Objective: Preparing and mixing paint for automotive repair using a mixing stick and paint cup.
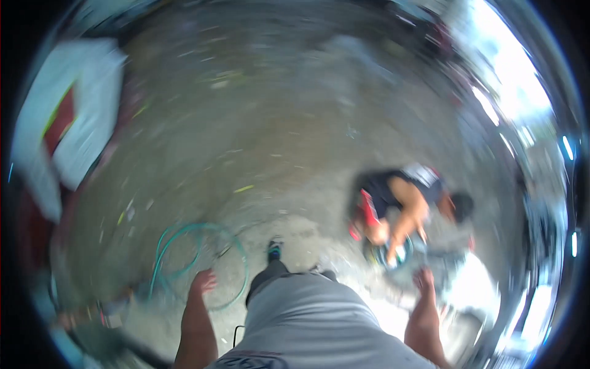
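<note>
My left hand [204, 281] hangs beside my body, over a loosely coiled green hose [244, 258] on the floor. On the other side, my right hand [424, 278] hangs near a crouching person [405, 197]. Motion smears the fingers of both hands, and I make out nothing held in either. That person wears a dark sleeveless top and red shorts, and reaches down into a round basin [398, 255], whose contents are too blurred to name.
A worn concrete floor [246, 141] with scattered bits of litter stretches ahead. Large white sheets or sacks [92, 104] stand at the left. Bright light enters at the upper right. A pale, glaring object [473, 286] lies beyond my right hand. One shoe [275, 247] shows below me.
</note>
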Motion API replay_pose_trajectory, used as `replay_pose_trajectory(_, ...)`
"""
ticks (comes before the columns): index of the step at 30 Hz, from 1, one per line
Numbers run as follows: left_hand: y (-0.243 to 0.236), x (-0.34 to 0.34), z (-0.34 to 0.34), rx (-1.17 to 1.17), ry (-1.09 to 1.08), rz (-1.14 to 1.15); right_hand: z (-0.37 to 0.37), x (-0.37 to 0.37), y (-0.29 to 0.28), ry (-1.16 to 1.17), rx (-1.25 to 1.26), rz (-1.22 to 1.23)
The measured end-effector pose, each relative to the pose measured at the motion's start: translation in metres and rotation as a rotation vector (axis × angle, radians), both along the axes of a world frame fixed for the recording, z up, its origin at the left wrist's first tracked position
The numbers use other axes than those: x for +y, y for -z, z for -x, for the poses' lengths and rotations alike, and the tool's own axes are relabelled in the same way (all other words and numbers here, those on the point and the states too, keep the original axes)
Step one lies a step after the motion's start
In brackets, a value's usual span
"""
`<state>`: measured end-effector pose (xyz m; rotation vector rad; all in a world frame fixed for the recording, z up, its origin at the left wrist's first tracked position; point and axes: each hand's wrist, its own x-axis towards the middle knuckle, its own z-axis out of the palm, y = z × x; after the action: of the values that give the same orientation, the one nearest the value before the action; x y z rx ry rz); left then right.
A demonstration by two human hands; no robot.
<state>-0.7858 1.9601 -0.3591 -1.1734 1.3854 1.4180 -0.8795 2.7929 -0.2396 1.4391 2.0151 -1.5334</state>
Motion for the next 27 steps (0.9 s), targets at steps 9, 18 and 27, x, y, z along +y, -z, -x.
replay_pose_trajectory(9,-0.024,0.052,0.166,0.086,0.303,0.050,-0.043,0.018,0.008,0.395,0.043,0.039)
replay_pose_trajectory(18,-0.066,0.198,0.246,0.216,0.602,0.057,-0.145,0.054,0.044,0.503,0.010,0.140)
replay_pose_trajectory(27,-0.086,0.294,0.234,0.264,0.710,0.100,-0.187,0.101,0.069,0.483,0.039,0.149)
